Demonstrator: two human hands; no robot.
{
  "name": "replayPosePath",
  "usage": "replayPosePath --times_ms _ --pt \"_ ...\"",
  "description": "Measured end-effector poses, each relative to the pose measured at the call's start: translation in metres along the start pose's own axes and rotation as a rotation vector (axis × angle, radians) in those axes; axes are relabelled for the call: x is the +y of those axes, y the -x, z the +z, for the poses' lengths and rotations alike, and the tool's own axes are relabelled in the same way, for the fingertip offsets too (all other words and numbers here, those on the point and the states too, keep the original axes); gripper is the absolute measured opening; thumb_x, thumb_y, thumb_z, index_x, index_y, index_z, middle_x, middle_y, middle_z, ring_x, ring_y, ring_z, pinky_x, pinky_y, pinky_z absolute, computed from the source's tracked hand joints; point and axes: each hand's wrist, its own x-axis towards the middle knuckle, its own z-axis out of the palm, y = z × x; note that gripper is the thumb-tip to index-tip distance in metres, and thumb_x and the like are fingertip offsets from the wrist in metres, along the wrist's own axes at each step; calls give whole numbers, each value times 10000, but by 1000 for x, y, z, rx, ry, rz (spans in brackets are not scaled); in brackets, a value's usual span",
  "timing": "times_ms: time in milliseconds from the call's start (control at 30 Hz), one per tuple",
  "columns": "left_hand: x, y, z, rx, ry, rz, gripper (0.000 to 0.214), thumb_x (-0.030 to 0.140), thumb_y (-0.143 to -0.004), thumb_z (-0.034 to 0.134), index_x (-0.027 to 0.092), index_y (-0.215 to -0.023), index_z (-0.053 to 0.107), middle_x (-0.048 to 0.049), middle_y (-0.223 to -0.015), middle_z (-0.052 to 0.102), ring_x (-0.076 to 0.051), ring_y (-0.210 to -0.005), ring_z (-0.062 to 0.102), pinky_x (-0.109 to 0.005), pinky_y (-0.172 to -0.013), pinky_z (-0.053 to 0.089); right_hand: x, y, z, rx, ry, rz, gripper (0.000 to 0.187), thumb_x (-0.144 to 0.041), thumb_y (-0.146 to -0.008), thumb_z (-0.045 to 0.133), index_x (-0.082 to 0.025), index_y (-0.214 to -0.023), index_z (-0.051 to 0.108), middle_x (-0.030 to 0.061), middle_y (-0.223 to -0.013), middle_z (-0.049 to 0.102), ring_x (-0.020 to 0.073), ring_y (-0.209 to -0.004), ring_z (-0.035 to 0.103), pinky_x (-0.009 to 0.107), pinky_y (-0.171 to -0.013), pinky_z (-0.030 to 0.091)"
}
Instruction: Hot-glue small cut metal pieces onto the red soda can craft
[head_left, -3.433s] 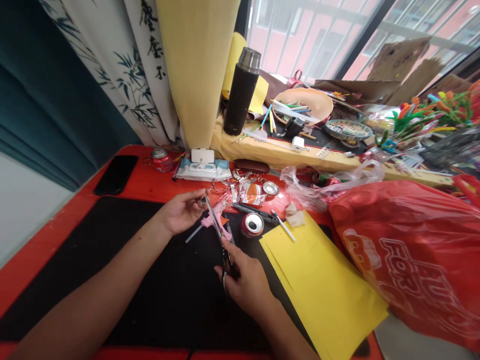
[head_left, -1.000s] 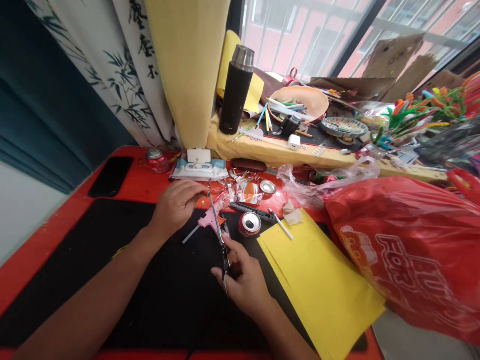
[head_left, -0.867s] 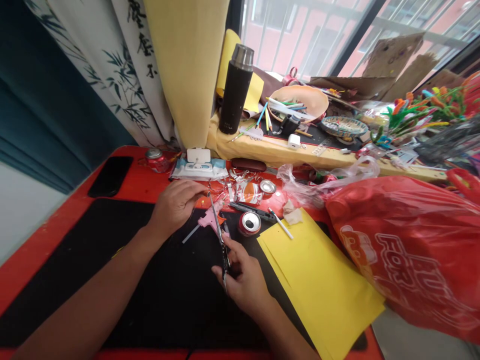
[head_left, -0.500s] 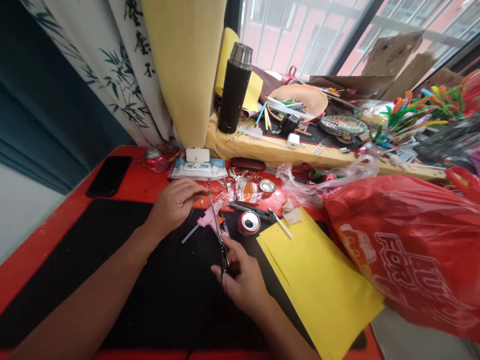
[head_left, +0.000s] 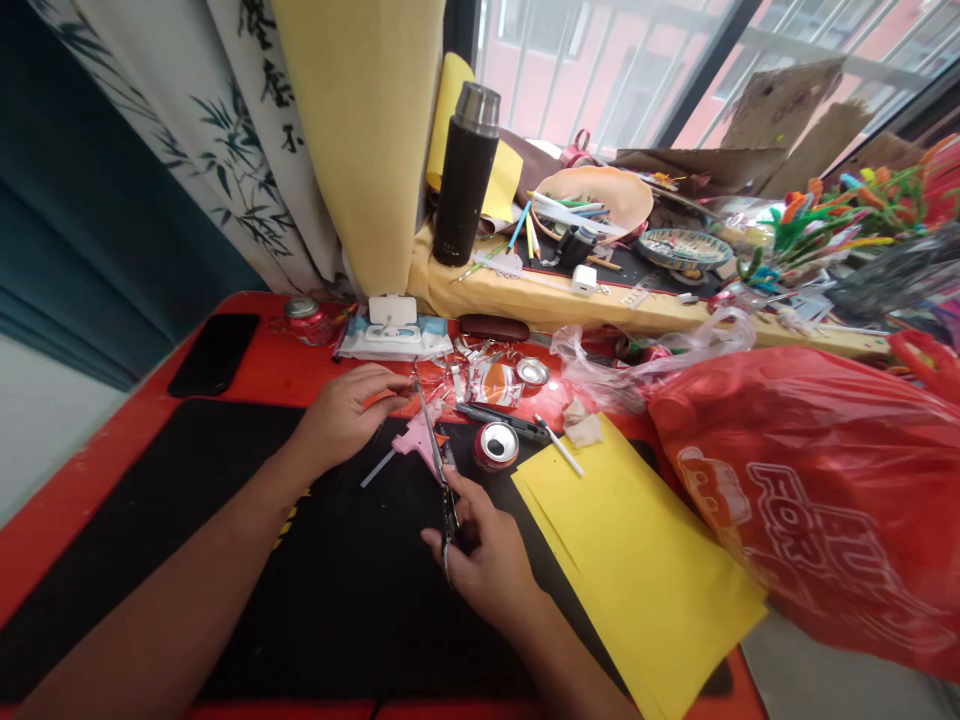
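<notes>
My right hand (head_left: 486, 558) is closed around the handles of a pair of scissors (head_left: 436, 450), whose blades point away from me over the black mat (head_left: 187, 520). My left hand (head_left: 343, 415) rests palm down at the mat's far edge, fingers curled near the blade tips; what it holds, if anything, is hidden. A pink paper piece (head_left: 414, 438) with a white stick lies under the blades. Next to it on the right stands a cut can bottom (head_left: 495, 446).
Yellow paper sheets (head_left: 637, 570) lie right of my right hand, and a big red plastic bag (head_left: 810, 500) beyond them. A phone (head_left: 215, 352), a wipes pack (head_left: 390, 338), metal scraps and a clear bag line the red table's back. A black flask (head_left: 465, 175) stands on the cluttered sill.
My left hand has turned palm down and lowered onto the mat's far edge. The right hand has kept the scissors in place. The view has shifted slightly.
</notes>
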Motion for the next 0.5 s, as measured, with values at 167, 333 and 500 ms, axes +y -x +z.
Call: replayPosePath --times_ms 167,333,500 --pt "2 0 1 -4 54 -98 248 396 -955 738 203 -1026 877 -103 -1083 858 -267 -1006 797 -379 -982 629 1 1 0 1 35 3 656 -228 -915 781 -288 -1556 657 -75 -722 592 130 -555 502 222 -554 418" --pt "3 0 2 -23 112 -223 320 480 -893 782 210 -1026 889 -107 -1107 872 -298 -1041 806 -409 -1010 634 2 0 -1 -15 75 2 643 -244 -932 770 -274 -1563 648 -71 -720 589 137 -557 509 230 -550 420" --pt "2 1 1 -63 206 -338 445 578 -839 836 207 -1076 896 -120 -1116 884 -331 -1075 813 -467 -1058 634 0 0 -1 -19 53 11 676 -263 -921 817 -283 -1571 631 -70 -732 627 140 -567 534 235 -574 466"
